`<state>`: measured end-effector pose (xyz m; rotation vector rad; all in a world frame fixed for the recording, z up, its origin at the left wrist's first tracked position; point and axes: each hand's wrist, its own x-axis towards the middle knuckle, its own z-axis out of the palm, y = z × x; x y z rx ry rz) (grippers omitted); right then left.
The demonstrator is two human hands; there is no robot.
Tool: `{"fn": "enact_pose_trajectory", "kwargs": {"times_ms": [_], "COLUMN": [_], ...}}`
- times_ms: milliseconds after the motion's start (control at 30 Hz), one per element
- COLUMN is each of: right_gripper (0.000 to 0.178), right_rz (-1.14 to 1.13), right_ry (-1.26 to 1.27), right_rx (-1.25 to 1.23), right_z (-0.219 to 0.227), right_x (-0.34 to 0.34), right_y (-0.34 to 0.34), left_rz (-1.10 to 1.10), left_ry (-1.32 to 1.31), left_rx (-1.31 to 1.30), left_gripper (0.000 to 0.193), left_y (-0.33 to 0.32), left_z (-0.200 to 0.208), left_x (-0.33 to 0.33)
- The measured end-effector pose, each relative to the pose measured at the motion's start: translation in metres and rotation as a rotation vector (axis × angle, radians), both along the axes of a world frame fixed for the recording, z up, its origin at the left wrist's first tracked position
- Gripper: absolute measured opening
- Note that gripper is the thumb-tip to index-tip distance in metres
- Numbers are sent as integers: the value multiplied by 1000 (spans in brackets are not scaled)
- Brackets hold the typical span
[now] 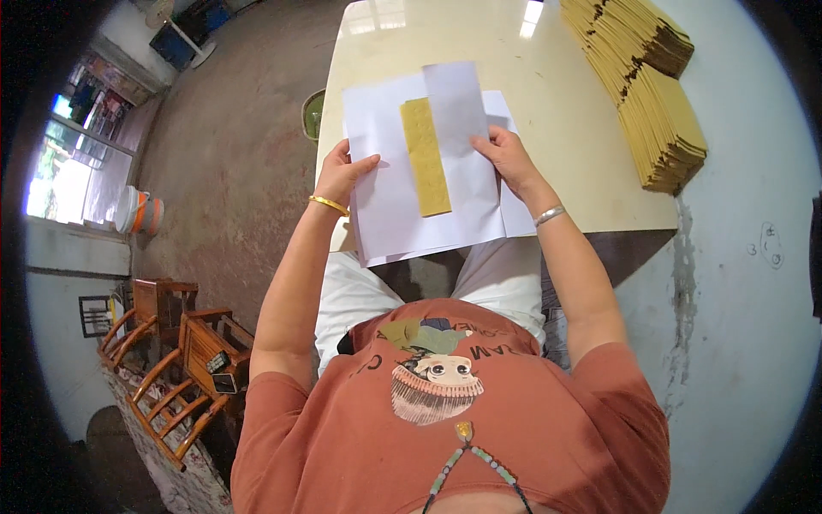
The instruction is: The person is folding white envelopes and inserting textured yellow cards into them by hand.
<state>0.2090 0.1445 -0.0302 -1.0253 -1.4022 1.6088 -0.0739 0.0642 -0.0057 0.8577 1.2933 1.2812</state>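
Your left hand (341, 176) and right hand (507, 156) each pinch a side of the white paper (402, 197) at the bench (556, 128) near edge. Yellow strip (425, 157) lies centred; wrap partly folded, near end open. Yellow stack (655, 94) far right.

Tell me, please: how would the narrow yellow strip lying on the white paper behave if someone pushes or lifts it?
The yellow strip looks thin and flat, so it is probably light and floppy. It lies loose on the white paper, which the left hand and right hand hold at the edges, so tilting could let it slide.
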Motion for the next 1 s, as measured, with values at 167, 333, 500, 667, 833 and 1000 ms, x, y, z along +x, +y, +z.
{"fn": "enact_pose_trajectory", "kwargs": {"times_ms": [167,333,500,667,833,1000], "right_gripper": [21,32,31,29,28,31], "right_rz": [-38,-167,-182,-188,-193,-229], "right_ry": [-291,-691,-691,-730,-732,-670], "right_rx": [164,414,455,502,504,531], "right_z": [-4,3,2,-2,1,-8], "right_x": [-16,-23,-26,-27,-29,-29], "right_y": [-3,-6,-9,-8,-8,-7], "left_rz": [-81,-151,-193,-107,-119,-282], "left_ry": [3,186,286,415,338,461], "left_rx": [-5,-123,-132,-70,-38,162], "left_gripper": [50,61,59,59,65,54], "left_y": [12,27,43,47,34,10], "left_z": [7,18,-8,-26,-23,-25], "left_x": [19,53,74,80,82,89]}}
